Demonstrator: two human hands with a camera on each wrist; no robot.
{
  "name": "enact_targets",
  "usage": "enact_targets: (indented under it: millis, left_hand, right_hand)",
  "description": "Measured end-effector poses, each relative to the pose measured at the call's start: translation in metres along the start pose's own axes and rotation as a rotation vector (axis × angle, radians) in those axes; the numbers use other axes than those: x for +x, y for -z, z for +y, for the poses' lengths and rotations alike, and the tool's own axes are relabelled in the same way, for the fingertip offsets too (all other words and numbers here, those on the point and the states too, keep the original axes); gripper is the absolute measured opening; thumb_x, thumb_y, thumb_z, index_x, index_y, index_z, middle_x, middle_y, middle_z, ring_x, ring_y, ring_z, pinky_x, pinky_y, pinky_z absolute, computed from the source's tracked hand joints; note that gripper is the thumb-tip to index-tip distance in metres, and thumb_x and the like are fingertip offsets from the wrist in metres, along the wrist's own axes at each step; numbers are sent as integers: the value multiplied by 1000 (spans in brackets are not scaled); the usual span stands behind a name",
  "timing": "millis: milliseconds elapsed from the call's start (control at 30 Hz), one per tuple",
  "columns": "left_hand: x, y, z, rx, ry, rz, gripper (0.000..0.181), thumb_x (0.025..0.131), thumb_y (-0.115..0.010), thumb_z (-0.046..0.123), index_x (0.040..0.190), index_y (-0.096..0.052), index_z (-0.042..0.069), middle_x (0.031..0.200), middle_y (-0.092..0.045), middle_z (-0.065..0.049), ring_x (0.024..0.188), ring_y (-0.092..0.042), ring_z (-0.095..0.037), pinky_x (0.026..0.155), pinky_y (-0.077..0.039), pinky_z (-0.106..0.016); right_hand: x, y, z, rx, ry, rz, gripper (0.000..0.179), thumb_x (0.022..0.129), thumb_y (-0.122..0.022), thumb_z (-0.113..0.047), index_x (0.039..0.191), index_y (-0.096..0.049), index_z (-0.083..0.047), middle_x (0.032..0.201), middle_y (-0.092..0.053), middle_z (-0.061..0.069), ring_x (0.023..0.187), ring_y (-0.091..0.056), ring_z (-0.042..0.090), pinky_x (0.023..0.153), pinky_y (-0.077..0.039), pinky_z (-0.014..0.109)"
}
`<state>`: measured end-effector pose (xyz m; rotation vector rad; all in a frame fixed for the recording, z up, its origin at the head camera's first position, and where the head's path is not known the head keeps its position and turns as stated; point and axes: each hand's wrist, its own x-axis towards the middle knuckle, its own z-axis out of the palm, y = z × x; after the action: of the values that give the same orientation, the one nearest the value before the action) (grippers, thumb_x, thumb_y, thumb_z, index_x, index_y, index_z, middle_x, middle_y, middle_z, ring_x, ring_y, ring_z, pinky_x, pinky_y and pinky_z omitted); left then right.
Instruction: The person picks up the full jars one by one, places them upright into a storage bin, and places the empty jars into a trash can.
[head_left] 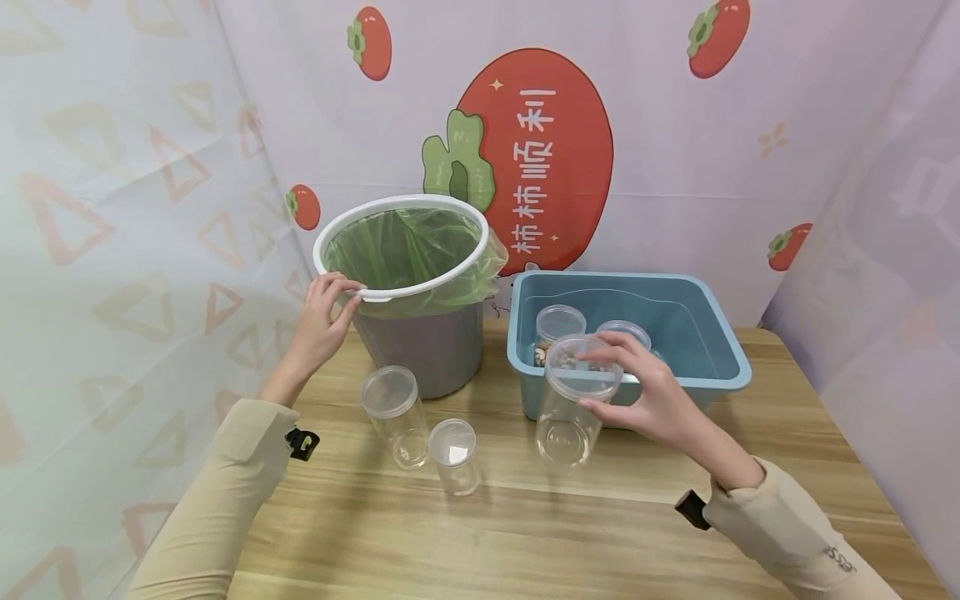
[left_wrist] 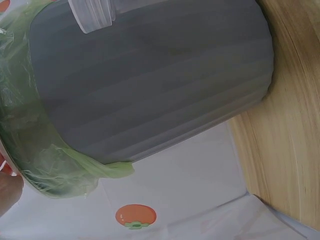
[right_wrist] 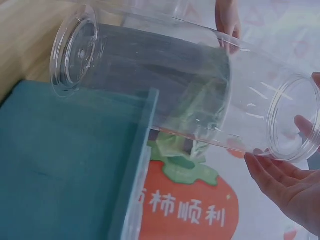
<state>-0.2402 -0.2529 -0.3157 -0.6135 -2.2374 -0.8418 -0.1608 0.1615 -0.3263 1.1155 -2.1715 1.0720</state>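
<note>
My left hand grips the near-left part of the white rim of a grey trash bin lined with a green bag. My right hand holds a tall clear plastic jar by its top end, with thumb and fingers around it. No contents show inside this jar. In the right wrist view, the jar lies across the picture in front of the bin, beside the blue tub. The left wrist view shows mostly the bin's wall, with fingertips at the rim.
A tall lidded clear jar and a short one stand on the wooden table, before the bin. Inside the blue tub are two more clear jars; the left one has small nut-like pieces. Printed cloth surrounds the table.
</note>
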Motion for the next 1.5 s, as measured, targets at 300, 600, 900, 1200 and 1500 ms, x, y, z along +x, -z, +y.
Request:
enact_targets:
  millis: [300,600,900,1200,1500]
  left_hand:
    - [1,-1,-3,-2,-26,16,13,82,-55,-4,94,-57,-5,97,-47,-22,103,-38,-38,92,-24,-50]
    - [2,-1,-2,-5,-24,11,12,82,-55,-3,94,-57,-5,97,-47,-22,104,-38,-38,93,-23,-50]
    - [2,-1,-2,-4,-12,7,13,82,-55,-3,95,-57,-5,99,-47,-22,105,-37,-38,94,-23,-50]
    - [1,-1,-3,-9,-32,22,13,81,-55,-4,94,-56,-6,97,-47,-23,103,-38,-39,92,-24,-50]
    - [0,-1,-3,-4,-24,11,12,82,-55,-4,94,-56,-6,97,-47,-23,104,-38,-39,94,-23,-50]
  right_hand:
    - [35,5,-2,60,45,50,43,71,-73,-28,106,-59,-6,113,-51,13,104,-48,18,82,-41,20]
    - [66,11,-11,81,-42,89,47,65,-73,2,109,-58,-6,118,-52,7,110,-45,16,82,-45,31]
    - [96,20,-17,193,-94,186,44,71,-68,4,112,-56,-4,117,-52,3,105,-47,16,80,-46,22]
    - [125,28,-23,278,-142,339,40,77,-66,-9,115,-54,-3,116,-53,2,101,-51,17,81,-47,29]
    - [156,29,-27,308,-205,412,40,79,-65,-17,116,-53,-11,118,-50,5,104,-49,19,80,-48,30]
